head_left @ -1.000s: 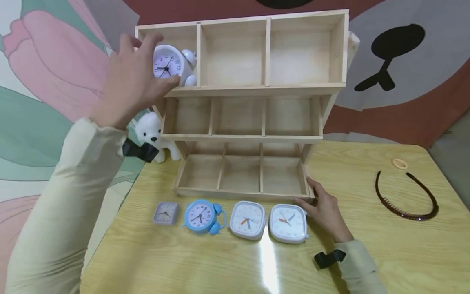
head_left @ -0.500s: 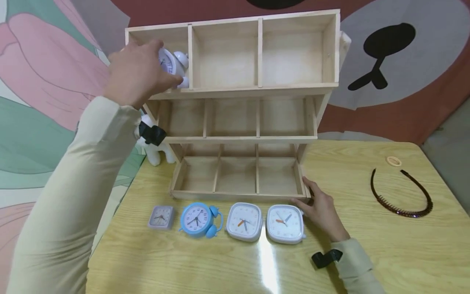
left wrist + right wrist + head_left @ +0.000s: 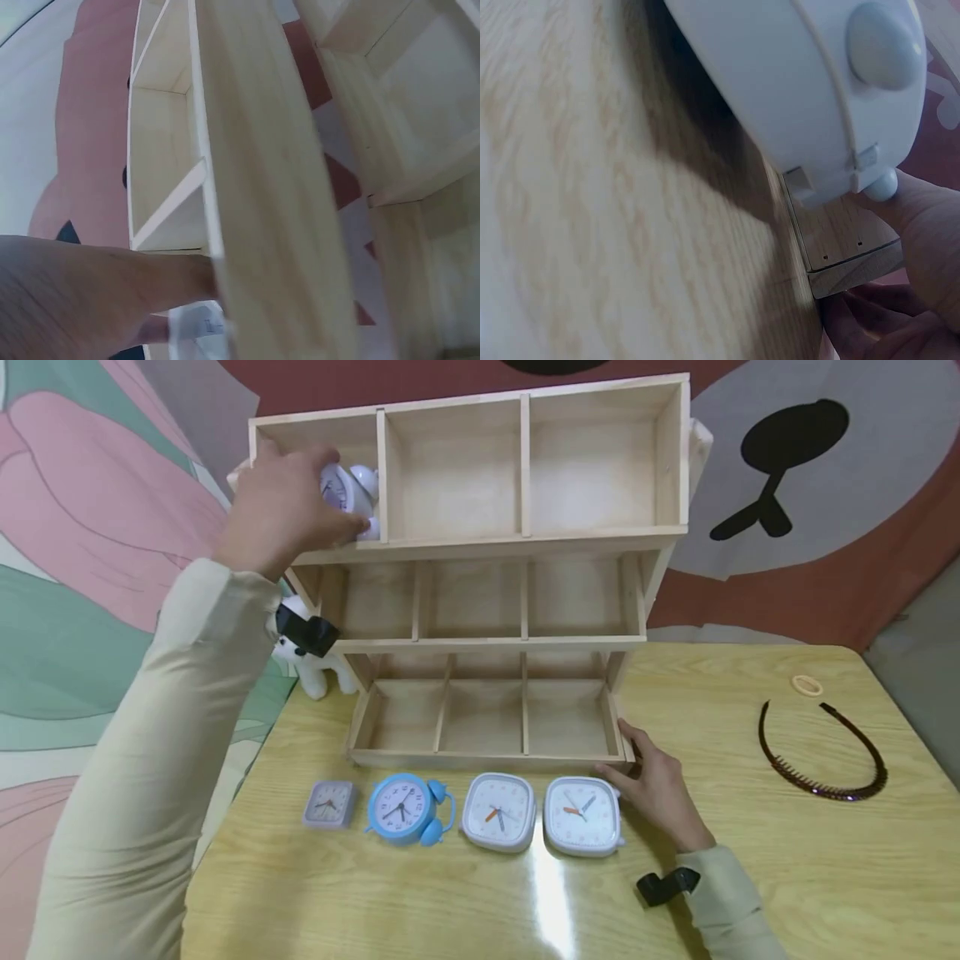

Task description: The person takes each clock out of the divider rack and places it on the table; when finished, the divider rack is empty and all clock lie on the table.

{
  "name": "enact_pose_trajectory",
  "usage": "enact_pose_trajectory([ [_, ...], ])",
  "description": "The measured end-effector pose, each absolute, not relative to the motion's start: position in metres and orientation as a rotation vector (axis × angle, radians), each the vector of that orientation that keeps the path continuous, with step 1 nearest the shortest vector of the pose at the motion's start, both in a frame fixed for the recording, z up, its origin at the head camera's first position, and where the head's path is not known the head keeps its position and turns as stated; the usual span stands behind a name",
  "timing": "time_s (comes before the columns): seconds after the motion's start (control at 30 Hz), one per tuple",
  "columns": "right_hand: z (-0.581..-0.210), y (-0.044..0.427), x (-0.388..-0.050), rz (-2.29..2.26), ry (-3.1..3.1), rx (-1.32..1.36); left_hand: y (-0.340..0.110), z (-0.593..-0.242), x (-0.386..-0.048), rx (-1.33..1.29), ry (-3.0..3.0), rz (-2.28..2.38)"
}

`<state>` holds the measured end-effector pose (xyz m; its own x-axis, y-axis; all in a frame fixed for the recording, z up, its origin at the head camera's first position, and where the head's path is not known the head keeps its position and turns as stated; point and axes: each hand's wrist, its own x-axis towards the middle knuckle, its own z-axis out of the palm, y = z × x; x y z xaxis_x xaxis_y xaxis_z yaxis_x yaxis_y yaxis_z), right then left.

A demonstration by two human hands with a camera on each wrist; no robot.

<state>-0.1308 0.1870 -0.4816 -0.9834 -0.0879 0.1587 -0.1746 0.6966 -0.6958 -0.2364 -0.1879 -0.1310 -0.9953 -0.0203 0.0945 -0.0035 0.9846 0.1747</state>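
My left hand (image 3: 281, 510) holds a white twin-bell alarm clock (image 3: 347, 489) inside the top left compartment of a three-tier wooden shelf (image 3: 450, 548). The clock lies on its side, bells toward the divider, and my fingers cover part of its face. In the left wrist view only a pale bit of the clock (image 3: 199, 330) shows below the hand (image 3: 97, 292). Down at the bottom tier's right front corner, my right hand (image 3: 663, 793) grips the wood, thumb in front. The right wrist view has that corner (image 3: 847, 240) between thumb and fingers, beside a white square clock (image 3: 780, 75).
Along the shelf's front on the table stand a small lilac clock (image 3: 329, 804), a blue twin-bell clock (image 3: 401, 808) and another white square clock (image 3: 498, 812). A white toy dog (image 3: 315, 677) sits left. A dark headband (image 3: 832, 789) and beige ring (image 3: 807, 685) lie right.
The left hand has turned and pushed the alarm clock deeper into the top left compartment, so its face now points more sideways. My right hand keeps its place on the corner.
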Motion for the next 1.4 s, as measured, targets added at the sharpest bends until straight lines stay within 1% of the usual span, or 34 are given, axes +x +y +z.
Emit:
enact_pose_trajectory([
  [0.17, -0.482, 0.187, -0.129, 1.169, -2.808, 0.206, -0.193, -0.135, -0.234, -0.025, -2.967, -0.362],
  [0.3, -0.48, 0.189, -0.128, 1.169, -2.791, 0.202, -0.19, -0.134, -0.23, -0.004, -2.953, -0.416],
  [0.5, -0.478, 0.19, -0.131, 1.168, -2.792, 0.223, -0.182, -0.114, -0.208, 0.088, -2.791, -0.399],
  [0.57, -0.479, 0.19, -0.13, 1.181, -2.8, 0.22, -0.189, -0.109, -0.205, 0.062, -2.719, -0.407],
  [0.63, -0.479, 0.19, -0.129, 1.191, -2.81, 0.218, -0.211, -0.113, -0.207, 0.001, -2.649, -0.441],
  [0.73, -0.48, 0.19, -0.127, 1.179, -2.81, 0.219, -0.251, -0.138, -0.2, -0.06, -2.571, -0.397],
  [0.8, -0.48, 0.191, -0.124, 1.162, -2.8, 0.217, -0.266, -0.155, -0.178, -0.063, -2.576, -0.364],
  [0.93, -0.479, 0.194, -0.119, 1.133, -2.785, 0.193, -0.261, -0.188, -0.117, -0.046, -2.699, -0.328],
  [0.97, -0.478, 0.194, -0.118, 1.13, -2.783, 0.191, -0.26, -0.196, -0.106, -0.04, -2.752, -0.35],
  [1.03, -0.476, 0.195, -0.118, 1.119, -2.78, 0.191, -0.266, -0.219, -0.097, -0.036, -2.842, -0.36],
  [1.13, -0.474, 0.195, -0.119, 1.117, -2.767, 0.205, -0.288, -0.259, -0.103, 0.001, -3.002, -0.398],
  [1.27, -0.472, 0.193, -0.122, 1.146, -2.761, 0.225, -0.321, -0.312, -0.123, 0.093, -3.193, -0.442],
  [1.4, -0.47, 0.191, -0.121, 1.164, -2.788, 0.213, -0.344, -0.354, -0.142, 0.149, -3.303, -0.481],
])
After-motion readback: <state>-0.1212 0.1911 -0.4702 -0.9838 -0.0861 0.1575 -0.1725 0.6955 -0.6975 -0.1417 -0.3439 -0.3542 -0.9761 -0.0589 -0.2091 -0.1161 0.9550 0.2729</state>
